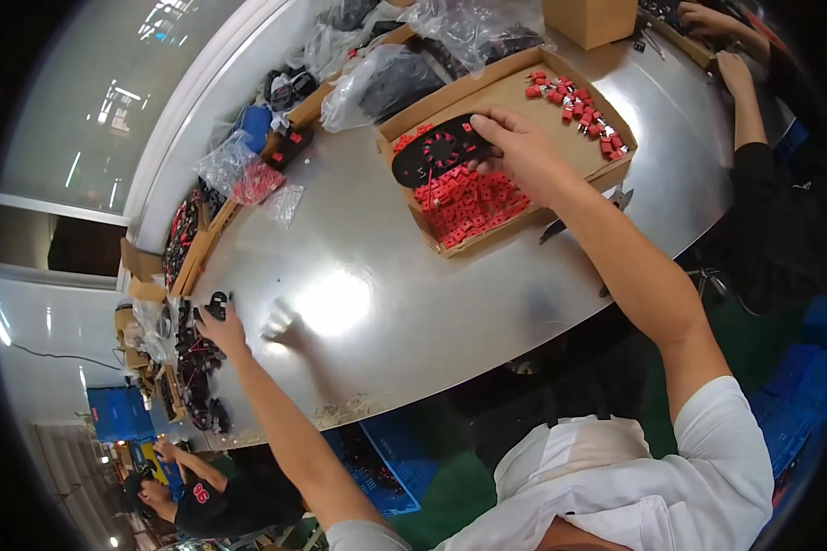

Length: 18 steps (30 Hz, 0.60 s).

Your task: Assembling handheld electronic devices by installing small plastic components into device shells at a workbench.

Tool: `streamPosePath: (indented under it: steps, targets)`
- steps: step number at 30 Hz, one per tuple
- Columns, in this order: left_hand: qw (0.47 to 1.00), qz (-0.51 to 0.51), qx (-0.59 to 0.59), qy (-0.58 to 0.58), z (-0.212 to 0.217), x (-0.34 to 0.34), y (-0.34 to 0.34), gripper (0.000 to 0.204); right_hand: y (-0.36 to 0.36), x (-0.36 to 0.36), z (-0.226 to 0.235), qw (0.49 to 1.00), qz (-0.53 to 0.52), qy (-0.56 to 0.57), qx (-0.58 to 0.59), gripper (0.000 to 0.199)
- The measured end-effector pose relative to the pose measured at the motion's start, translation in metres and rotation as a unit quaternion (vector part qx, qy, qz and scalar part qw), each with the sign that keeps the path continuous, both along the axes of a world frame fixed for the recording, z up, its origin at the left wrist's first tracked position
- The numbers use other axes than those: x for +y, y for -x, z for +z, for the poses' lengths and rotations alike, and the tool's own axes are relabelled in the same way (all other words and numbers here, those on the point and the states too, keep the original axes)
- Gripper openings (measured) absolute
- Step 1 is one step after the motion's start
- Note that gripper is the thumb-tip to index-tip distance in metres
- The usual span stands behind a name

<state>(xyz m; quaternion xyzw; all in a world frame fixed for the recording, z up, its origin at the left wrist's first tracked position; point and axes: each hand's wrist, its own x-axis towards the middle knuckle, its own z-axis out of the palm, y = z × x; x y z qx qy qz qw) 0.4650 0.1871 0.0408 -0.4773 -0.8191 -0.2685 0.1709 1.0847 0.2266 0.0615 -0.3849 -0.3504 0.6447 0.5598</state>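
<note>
The right hand [522,147] is gripping a flat black oval part [441,150] with a red hub, holding it over the shallow cardboard tray [616,115]. Under it, small red pieces [469,207] are lying heaped in the tray. The left hand [222,329] is reaching far out to the table [358,303] edge, its fingers closing on a small black part [218,304] beside a pile of black pieces [198,376]. Another person's hands [721,41] are working at the far right.
</note>
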Motion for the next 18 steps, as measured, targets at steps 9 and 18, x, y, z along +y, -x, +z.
streamPosePath:
  steps: [9,18]
  targets:
    - [0.754,-0.504,-0.417,0.049,0.056,0.027,-0.376,0.054,-0.007,-0.002,0.001,0.988,0.044,-0.071,-0.133,0.028]
    - [0.630,-0.454,-0.626,0.066,0.016,0.047,-0.430,0.046,-0.010,0.013,-0.002,0.981,0.060,-0.139,-0.123,0.032]
